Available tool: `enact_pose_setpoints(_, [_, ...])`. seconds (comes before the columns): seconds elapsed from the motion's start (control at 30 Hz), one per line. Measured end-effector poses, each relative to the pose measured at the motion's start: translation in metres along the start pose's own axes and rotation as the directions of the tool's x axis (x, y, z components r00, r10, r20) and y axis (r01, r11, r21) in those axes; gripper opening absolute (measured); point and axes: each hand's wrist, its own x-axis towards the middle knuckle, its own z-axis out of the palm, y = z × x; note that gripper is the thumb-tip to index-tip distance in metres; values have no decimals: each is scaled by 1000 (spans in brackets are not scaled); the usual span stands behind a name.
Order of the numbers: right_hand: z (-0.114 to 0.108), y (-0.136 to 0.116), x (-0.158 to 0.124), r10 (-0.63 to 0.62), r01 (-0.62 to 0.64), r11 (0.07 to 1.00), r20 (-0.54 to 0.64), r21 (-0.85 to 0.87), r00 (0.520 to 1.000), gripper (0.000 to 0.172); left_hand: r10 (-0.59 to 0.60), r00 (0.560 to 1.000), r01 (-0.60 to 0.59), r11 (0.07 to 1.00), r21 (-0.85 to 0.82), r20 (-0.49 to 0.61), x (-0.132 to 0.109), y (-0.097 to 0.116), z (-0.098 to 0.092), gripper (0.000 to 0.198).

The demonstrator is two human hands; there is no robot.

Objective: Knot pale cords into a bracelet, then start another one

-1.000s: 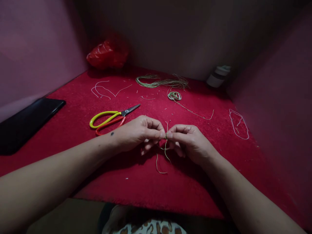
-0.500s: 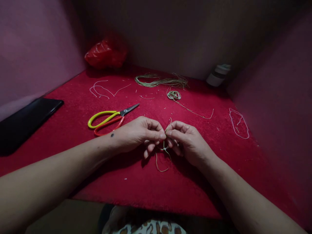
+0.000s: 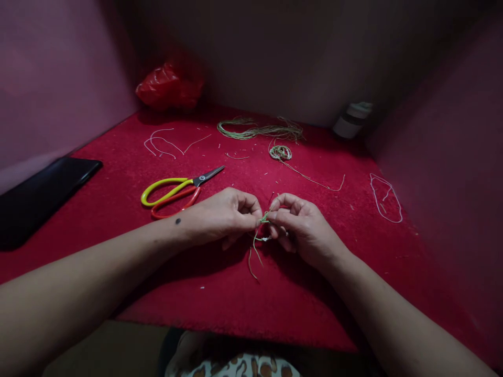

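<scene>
Between my hands is a small knotted green cord (image 3: 264,217), its loose ends hanging down over the red cloth. My left hand (image 3: 236,212) pinches it from the left, thumb against the curled fingers. From the right, my right hand (image 3: 301,220) grips the same cord between thumb and forefinger, its other fingers curled beneath. A pale knot shows under the right fingers. Just left of my left hand lie scissors (image 3: 176,195) with one yellow and one red handle, blades pointing away to the right.
Behind my hands lie a bundle of green cords (image 3: 255,131) and a coiled braided piece (image 3: 280,152). A red plastic bag (image 3: 171,89), a white bottle (image 3: 352,120), a black flat object (image 3: 47,199) and a white thread loop (image 3: 385,199) surround them. Walls bound the red-covered table (image 3: 188,303).
My left fingers have closed in a little lower, and the green knotted part now shows between my hands. The hanging cord ends have swung left.
</scene>
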Motion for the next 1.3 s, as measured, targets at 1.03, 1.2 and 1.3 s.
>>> enact_pose_setpoints(1.03, [4, 4, -4, -230, 203, 929, -54, -311, 972, 15, 50, 998, -51, 998, -29, -44, -1, 2, -3, 7])
enact_pose_setpoints(1.2, [4, 0, -5, -122, 109, 972, -55, -209, 991, 20, 97, 994, -95, 995, 35, -46, 0, -2, -2, 5])
enact_pose_setpoints(1.3, [3, -1, -5, -54, 47, 991, -60, -122, 997, 22, 133, 989, -127, 987, 96, -57, 0, -4, -1, 7])
